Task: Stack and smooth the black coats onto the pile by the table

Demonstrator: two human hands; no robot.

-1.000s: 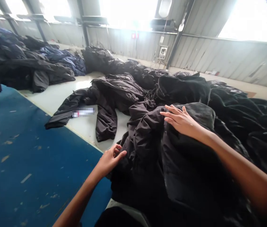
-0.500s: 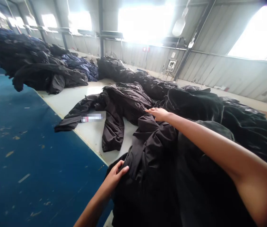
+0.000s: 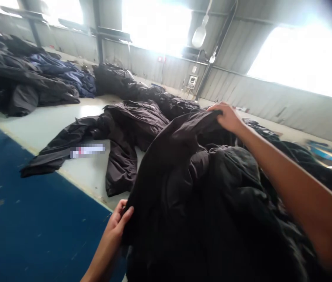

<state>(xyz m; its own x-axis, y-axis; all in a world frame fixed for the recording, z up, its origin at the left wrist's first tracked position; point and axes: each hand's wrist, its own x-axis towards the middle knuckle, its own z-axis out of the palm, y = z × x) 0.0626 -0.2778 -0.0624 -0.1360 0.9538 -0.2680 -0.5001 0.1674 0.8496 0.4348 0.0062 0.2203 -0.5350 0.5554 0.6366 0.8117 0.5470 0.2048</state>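
Observation:
A black jacket [image 3: 166, 168] with thin, smooth cloth fills the lower middle of the view, its front part stretched upward between my hands. My left hand [image 3: 118, 220] pinches its left edge near the table's front edge, thumb on top. Higher and farther right, my right hand [image 3: 227, 118] is closed on another edge of it and holds that part raised. Beneath and beside the raised cloth bulges thick, dark, plush-looking cloth [image 3: 233, 168]. Beyond my hands another dark jacket [image 3: 124, 137] lies on the pale table [image 3: 95, 172], one sleeve hanging over the edge.
Heaps of dark clothes [image 3: 113, 80] line the back of the table, with a larger pile [image 3: 42, 90] at the left, partly blue. A blurred label-like strip [image 3: 87, 150] is near the far jacket's sleeve. The blue floor [image 3: 36, 223] lies left. A bulb [image 3: 199, 36] hangs above.
My right hand has gone from resting on the cloth to gripping its edge, lifting it up and rightward. My left hand keeps its edge. The view has shifted right.

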